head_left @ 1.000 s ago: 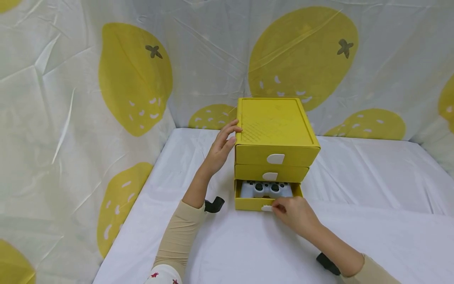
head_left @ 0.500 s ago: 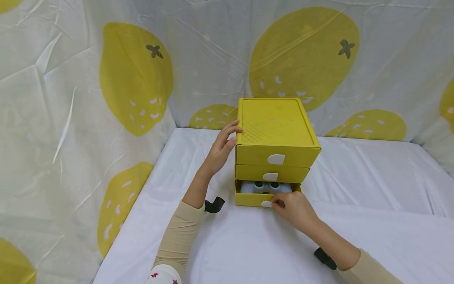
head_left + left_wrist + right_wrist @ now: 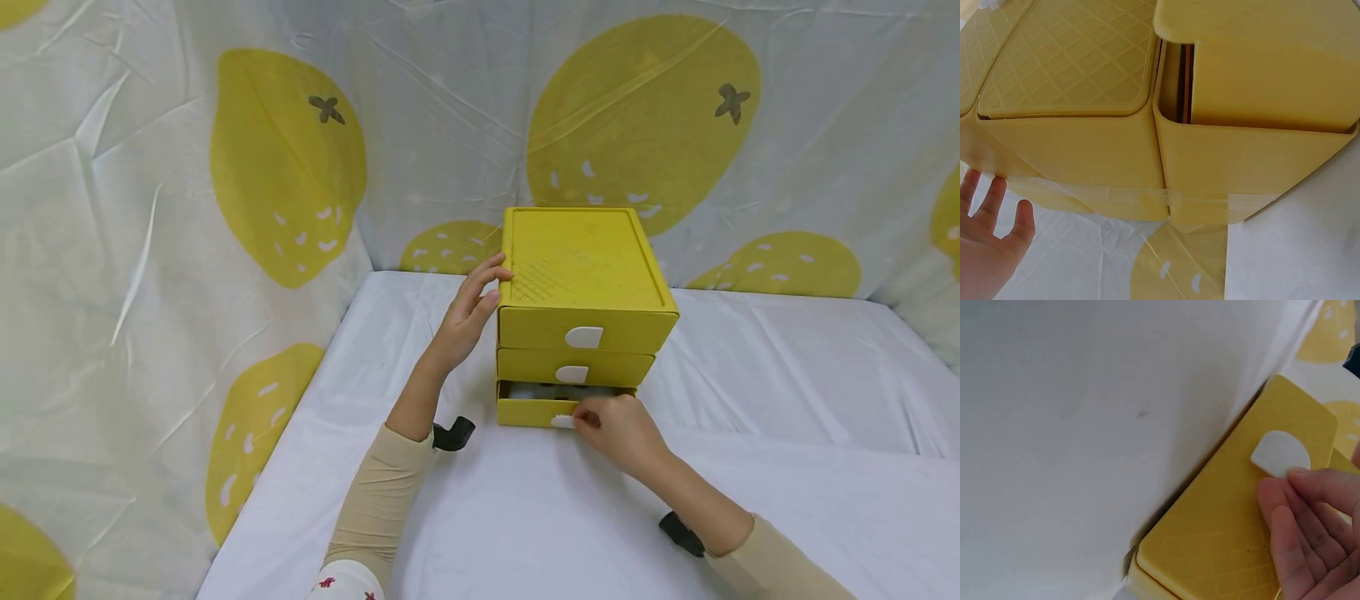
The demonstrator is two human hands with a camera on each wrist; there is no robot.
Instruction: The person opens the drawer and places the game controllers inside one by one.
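Observation:
A yellow cabinet (image 3: pixel 581 258) of three stacked drawers stands on the white-covered table. Its bottom drawer (image 3: pixel 525 413) is slightly out, and a strip of a pale game controller (image 3: pixel 534 391) shows inside, mostly hidden under the middle drawer. At that drawer's front, my right hand (image 3: pixel 624 437) pinches the edge of the white pull tab (image 3: pixel 1282 452) between thumb and fingertips. My left hand (image 3: pixel 463 327) rests with extended fingers against the cabinet's upper left side. The left wrist view shows those spread fingers (image 3: pixel 1021 228) beside the yellow wall.
White cloth (image 3: pixel 780 375) covers the table around the cabinet. A curtain with large lemons (image 3: pixel 645 108) hangs behind and along the left. Black wrist pieces (image 3: pixel 454 433) show under both forearms. Clear tape (image 3: pixel 1122 192) runs across the cabinet's side.
The bottom drawer has slid inward, carrying the game controller back so less of it shows. My right hand has moved forward with the tab; the left hand stays put.

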